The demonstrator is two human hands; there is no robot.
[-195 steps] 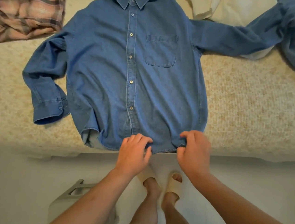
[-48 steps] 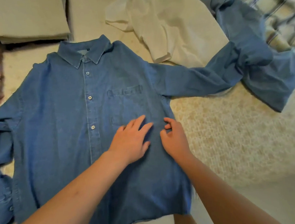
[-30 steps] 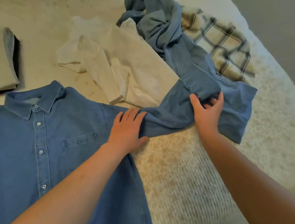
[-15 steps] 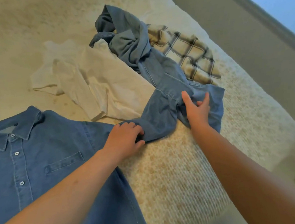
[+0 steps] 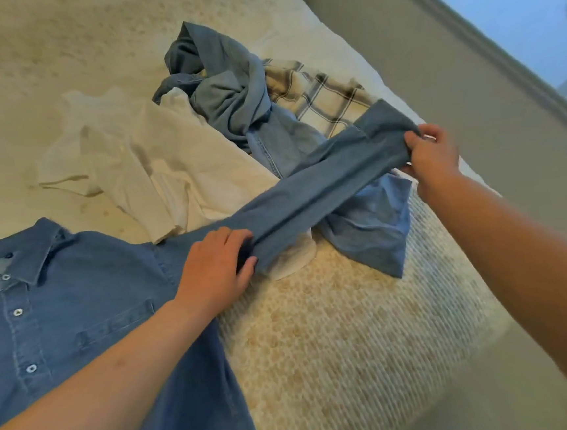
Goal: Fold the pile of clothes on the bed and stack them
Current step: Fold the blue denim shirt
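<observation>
Half a second ago the sleeve [image 5: 324,190] lay bunched on the bed beneath both hands; now it is drawn out long and nearly straight, lifted clear of the clothes under it. The right hand [image 5: 433,157] has its grip clenched on the cuff end, fingers curled round the fabric, while the left hand [image 5: 216,268] pinches the sleeve near the shoulder seam, thumb below and fingers on top. The denim shirt [image 5: 78,318] lies front-up and buttoned on the bed [image 5: 354,339], its body spread flat at the near left. Beyond the sleeve sits the unfolded pile: a white garment [image 5: 167,156], a twisted blue garment [image 5: 230,96] and a plaid shirt [image 5: 316,92], the sleeve crossing over the first two. The denim looks soft and limp yet of some weight, so it should sag wherever it is unsupported; holding cuff and shoulder as now seems the sensible way to carry the sleeve across the shirt's front. No container is in view.
</observation>
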